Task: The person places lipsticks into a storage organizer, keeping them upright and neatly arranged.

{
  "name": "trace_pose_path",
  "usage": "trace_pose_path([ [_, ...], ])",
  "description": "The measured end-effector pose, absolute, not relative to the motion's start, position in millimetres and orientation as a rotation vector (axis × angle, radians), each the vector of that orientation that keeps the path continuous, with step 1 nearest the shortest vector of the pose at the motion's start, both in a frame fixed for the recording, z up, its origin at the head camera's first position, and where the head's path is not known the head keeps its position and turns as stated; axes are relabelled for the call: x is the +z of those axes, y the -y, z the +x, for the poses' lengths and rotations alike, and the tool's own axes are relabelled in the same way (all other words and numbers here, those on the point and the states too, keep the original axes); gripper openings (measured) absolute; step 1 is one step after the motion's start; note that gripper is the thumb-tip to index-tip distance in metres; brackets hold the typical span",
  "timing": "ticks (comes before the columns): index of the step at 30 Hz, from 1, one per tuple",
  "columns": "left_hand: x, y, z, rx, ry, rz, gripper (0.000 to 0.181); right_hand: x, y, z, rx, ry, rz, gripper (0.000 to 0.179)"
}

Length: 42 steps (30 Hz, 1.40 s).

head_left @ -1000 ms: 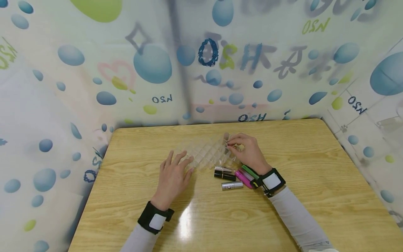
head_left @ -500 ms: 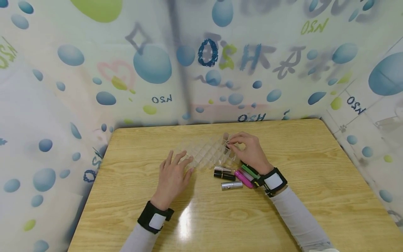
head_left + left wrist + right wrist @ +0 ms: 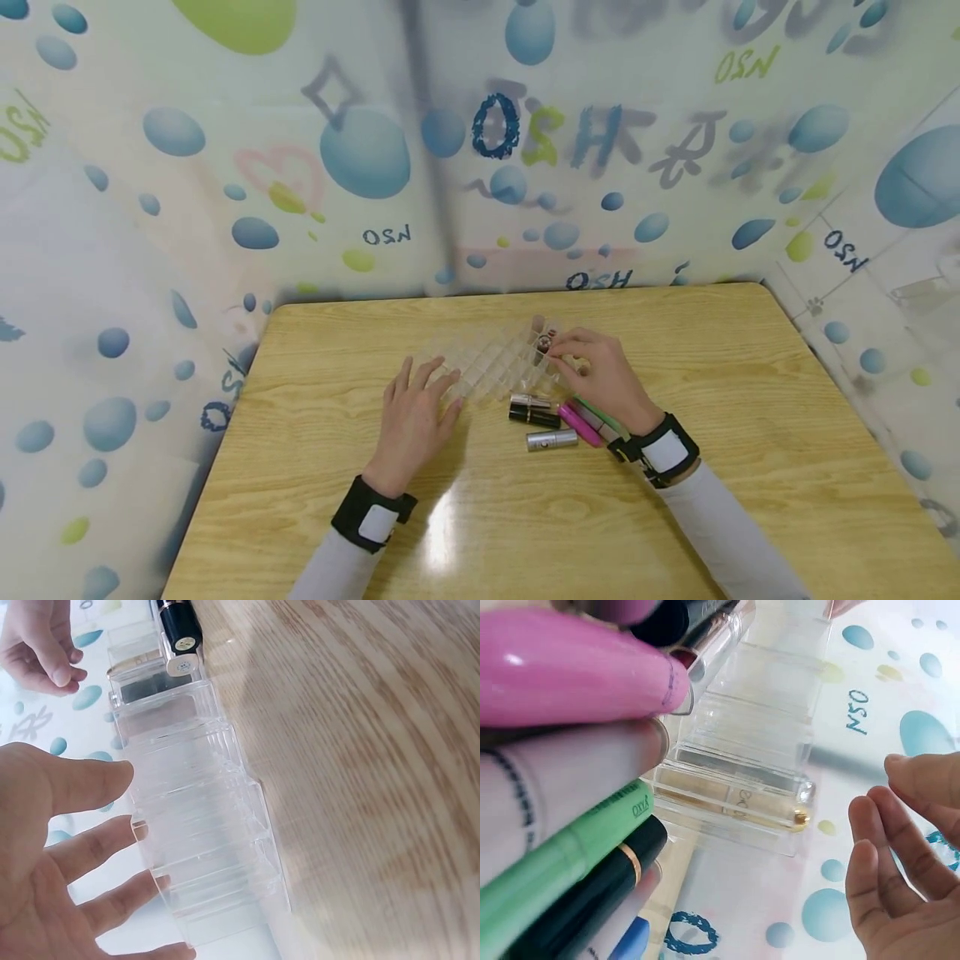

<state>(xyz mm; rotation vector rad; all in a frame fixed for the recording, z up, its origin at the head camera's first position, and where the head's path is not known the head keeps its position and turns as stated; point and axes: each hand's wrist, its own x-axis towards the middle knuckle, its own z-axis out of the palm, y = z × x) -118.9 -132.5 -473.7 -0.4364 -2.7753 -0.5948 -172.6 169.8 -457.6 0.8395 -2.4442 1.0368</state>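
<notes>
A clear plastic organizer (image 3: 480,362) with rows of compartments lies on the table. My left hand (image 3: 411,425) is spread at its left end, fingers straight with fingertips right at the compartment edges. Beside the right end is my right hand (image 3: 606,375), thumb and fingertips close together but with nothing between them in the right wrist view. A lipstick tube (image 3: 543,342) with a shiny round end stands in a right-end compartment, just left of those fingertips. Through the clear wall, the right wrist view shows a gold tube (image 3: 742,801) inside.
In front of the organizer's right end lie a black tube (image 3: 534,415), a silver tube (image 3: 552,440), a pink tube (image 3: 579,423) and a green tube (image 3: 597,414). A patterned wall covering (image 3: 360,250) hangs behind the wooden table (image 3: 570,517).
My right hand has let go of the lipstick tube and drawn back slightly to the right, baring the tube's shiny end in the compartment. The left hand has stayed nearly still.
</notes>
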Motion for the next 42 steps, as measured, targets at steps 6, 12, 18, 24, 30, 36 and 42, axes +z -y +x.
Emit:
trace_pose_path([
  [6,-472.6,129.8,-116.1,-0.614,2.755,-0.443,0.043,-459.1,-174.0,-151.1,0.997,2.47,0.873,0.011],
  [12,-468.8,123.3,-111.8,-0.653,2.695,-0.474,0.037,-466.5,-176.7,-132.3,1.001,2.464,0.92,0.01],
  [18,-466.6,115.8,-109.2,-0.676,2.55,-0.529,0.02,-469.3,-180.3,-118.6,1.008,2.573,0.947,0.01],
  [24,-464.4,106.6,-105.0,-0.742,2.501,-0.658,0.016,-472.4,-182.8,-109.6,0.898,2.776,0.988,0.016],
  [30,-467.4,96.1,-99.4,-0.8,2.615,-0.707,0.018,-473.4,-180.9,-104.6,0.903,2.865,1.014,0.009],
  [36,-475.9,88.8,-96.0,-0.815,2.658,-0.774,0.021,-473.9,-179.3,-104.0,0.908,2.928,0.996,0.012],
  [42,-478.2,82.5,-93.3,-0.803,2.692,-0.828,0.022,-475.3,-179.7,-104.5,0.898,2.924,1.048,0.013],
])
